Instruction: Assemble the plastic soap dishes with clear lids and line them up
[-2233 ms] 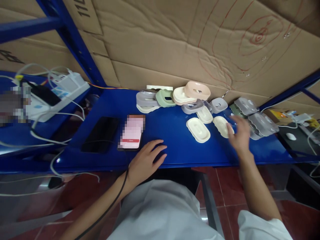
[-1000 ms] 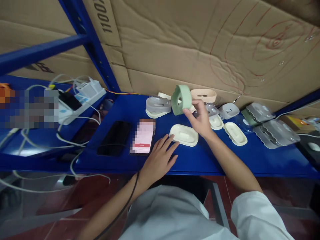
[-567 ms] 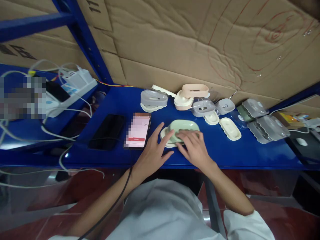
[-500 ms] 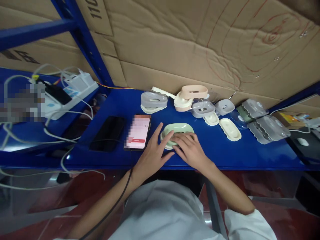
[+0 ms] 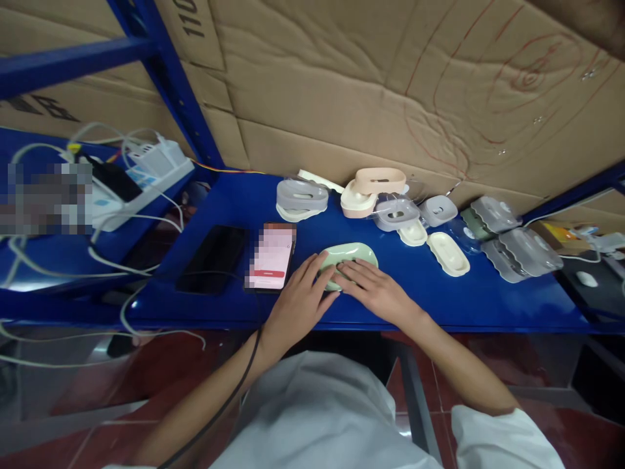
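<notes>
Both bare hands meet over a pale green dish (image 5: 352,250) lying upright on the blue surface (image 5: 488,296), just to the right of a lit phone (image 5: 271,257), the left hand (image 5: 295,301) loosely spread with its fingertips over the near-left rim and the right hand (image 5: 383,294) laid across the hollow, fingers close together and pinching nothing visible. The work calls for light, even pressure from both sides, with the fingers low so the dish neither tips nor slides toward the phone, though how hard they press cannot be told.
</notes>
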Available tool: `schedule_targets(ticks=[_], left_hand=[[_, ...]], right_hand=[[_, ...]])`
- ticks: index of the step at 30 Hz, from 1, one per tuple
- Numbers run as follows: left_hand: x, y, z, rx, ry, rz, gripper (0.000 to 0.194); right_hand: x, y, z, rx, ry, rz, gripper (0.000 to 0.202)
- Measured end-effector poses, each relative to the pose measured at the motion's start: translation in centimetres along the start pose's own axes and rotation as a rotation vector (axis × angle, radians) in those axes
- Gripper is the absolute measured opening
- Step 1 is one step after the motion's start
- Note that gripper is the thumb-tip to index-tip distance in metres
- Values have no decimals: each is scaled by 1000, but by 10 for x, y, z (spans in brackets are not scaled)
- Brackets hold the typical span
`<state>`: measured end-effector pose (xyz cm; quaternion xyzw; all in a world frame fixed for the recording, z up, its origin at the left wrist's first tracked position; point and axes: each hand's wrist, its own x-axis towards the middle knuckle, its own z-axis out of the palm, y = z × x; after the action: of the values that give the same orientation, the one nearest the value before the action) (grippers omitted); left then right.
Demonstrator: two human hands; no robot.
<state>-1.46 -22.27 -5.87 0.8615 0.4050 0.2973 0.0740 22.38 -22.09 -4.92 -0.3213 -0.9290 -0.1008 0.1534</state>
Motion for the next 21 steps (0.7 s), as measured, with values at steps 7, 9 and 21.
schedule_targets(ticks=[7,9,21], left_hand=[[1,1,-2,-37,-12,-26,37],[0,0,-2,-46,-6,-32,36],[-2,-3,-4,-253,-78,-123,42]], right_hand=[[-7,51,-26,94,44,154,44],[-14,91,-35,35,148,403,45],[-51,174,-37,38,274,1088,64]])
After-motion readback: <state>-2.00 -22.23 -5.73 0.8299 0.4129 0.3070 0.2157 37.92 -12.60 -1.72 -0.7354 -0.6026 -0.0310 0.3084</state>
